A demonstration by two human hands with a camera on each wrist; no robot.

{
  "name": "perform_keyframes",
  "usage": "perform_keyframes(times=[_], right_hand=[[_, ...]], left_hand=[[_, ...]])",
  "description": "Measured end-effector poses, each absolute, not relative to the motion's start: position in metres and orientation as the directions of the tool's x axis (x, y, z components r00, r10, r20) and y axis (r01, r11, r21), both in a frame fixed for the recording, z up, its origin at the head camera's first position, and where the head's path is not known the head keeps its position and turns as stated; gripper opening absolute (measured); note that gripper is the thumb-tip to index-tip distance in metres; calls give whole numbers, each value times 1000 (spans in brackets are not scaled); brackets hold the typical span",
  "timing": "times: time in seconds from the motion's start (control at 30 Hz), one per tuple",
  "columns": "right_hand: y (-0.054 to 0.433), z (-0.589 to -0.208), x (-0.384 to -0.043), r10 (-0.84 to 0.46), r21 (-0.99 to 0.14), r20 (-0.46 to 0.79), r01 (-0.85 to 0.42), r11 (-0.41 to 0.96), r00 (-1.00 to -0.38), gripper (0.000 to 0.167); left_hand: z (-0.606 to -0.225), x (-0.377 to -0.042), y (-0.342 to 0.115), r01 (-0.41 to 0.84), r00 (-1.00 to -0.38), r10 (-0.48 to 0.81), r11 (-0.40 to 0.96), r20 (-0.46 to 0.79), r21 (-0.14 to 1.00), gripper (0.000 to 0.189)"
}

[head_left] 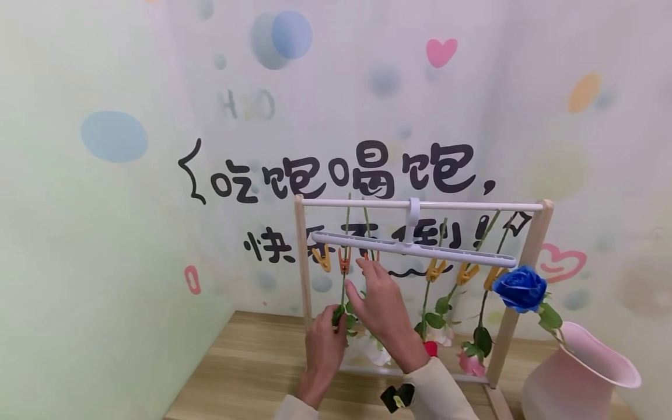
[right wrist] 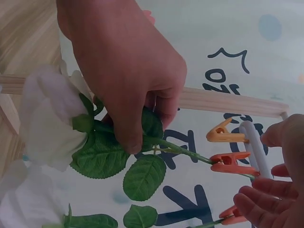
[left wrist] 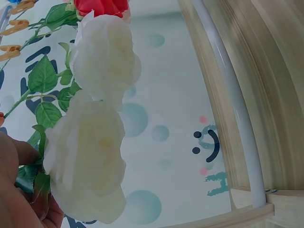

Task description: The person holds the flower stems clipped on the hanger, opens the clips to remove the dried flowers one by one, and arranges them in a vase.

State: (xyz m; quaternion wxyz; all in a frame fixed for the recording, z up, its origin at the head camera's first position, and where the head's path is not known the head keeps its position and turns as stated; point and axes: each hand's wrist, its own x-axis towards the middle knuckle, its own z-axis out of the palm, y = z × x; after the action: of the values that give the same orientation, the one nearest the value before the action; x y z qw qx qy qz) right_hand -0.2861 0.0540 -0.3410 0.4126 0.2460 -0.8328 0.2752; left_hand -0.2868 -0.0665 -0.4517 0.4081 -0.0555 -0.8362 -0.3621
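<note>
My left hand (head_left: 325, 347) pinches the stem of an artificial white rose (left wrist: 85, 161) just behind its bloom. The rose hangs head down, its stem held in an orange-red clip (right wrist: 232, 163) on a white hanger (head_left: 409, 246). Close to that clip is my right hand (head_left: 383, 300), thumb and fingers apart and loosely bent, with nothing between them in the right wrist view. A second white rose (left wrist: 105, 59) hangs beside the first from another red clip (right wrist: 232, 216). The left hand covers part of the gripped stem and leaves.
The hanger hooks over the bar of a wooden rack (head_left: 525, 291). Farther right, yellow clips (head_left: 436, 270) hold more roses, including a pink one (head_left: 472, 363). A pink vase (head_left: 569, 379) with a blue rose (head_left: 521, 289) stands on the wooden table (head_left: 231, 367) at right.
</note>
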Motion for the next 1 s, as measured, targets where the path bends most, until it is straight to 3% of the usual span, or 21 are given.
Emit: perform_keyframes(times=[0.17,0.5,0.7,1.0], right_hand=[[42,-341,-296,-121,-294,820,-594,749,-559,44],[23,-341,-309,-12,-319,846,-524,790,-533,32],[20,-342,-315,9,-328,848,-512,794,-529,31],[17,-340,-321,22,-334,851,-507,795,-525,34]], left_hand=[[-455,-288,-65,385,-646,-188,756,740,529,16],[-459,-288,-65,434,-582,-159,768,797,471,17],[-459,-285,-63,421,-618,-167,755,768,502,15],[-458,-283,-61,435,-617,-158,748,771,501,13]])
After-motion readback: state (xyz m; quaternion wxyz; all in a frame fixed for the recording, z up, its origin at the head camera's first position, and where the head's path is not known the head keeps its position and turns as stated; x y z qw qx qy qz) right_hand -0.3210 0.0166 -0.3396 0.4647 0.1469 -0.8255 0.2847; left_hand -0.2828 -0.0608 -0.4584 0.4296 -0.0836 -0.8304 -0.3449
